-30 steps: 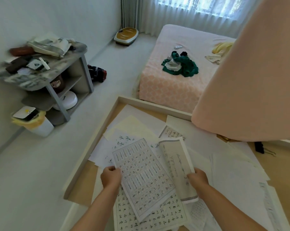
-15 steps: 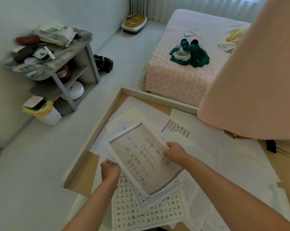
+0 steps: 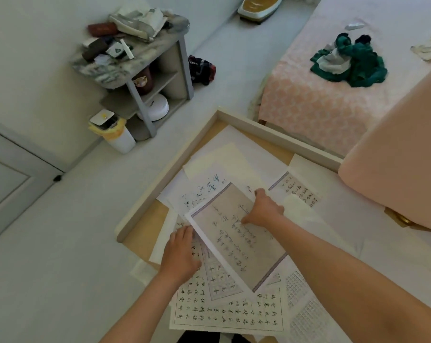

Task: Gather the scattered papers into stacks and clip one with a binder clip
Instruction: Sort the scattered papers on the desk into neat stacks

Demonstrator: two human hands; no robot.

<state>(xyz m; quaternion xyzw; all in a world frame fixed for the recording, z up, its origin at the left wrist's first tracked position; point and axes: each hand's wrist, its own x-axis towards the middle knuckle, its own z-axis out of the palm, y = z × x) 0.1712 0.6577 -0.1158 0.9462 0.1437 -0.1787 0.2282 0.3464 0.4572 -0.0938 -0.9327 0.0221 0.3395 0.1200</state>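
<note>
Head view, table: a wooden table (image 3: pixel 145 233) with a raised pale rim, its corner pointing away toward the bed (image 3: pixel 316 105).
Head view, papers: scattered papers (image 3: pixel 234 157) overlap across the table, some blank, some with handwriting.
Head view, top sheet: a greyish bordered sheet (image 3: pixel 236 241) lies uppermost, its long axis running diagonally from far-left to near-right, the far end pointing toward the table's corner.
Head view, grid sheet: a white practice sheet (image 3: pixel 229 310) sits nearest the person, long axis roughly left to right, partly under the bordered sheet.
Head view, writing: brush-style characters in columns on both sheets (too blurred to read); no brand visible on them.
Head view, left hand: the left hand (image 3: pixel 179 253) lies flat, fingers spread, pressing on the papers at the bordered sheet's left edge, not clenched.
Head view, right hand: the right hand (image 3: pixel 264 209) rests on the bordered sheet's far right part, fingers bent down onto the paper; whether it pinches the sheet cannot be told.
Head view, surroundings: a cluttered grey shelf unit (image 3: pixel 140 70) stands by the wall, a small bin (image 3: pixel 115 134) beside it.
</note>
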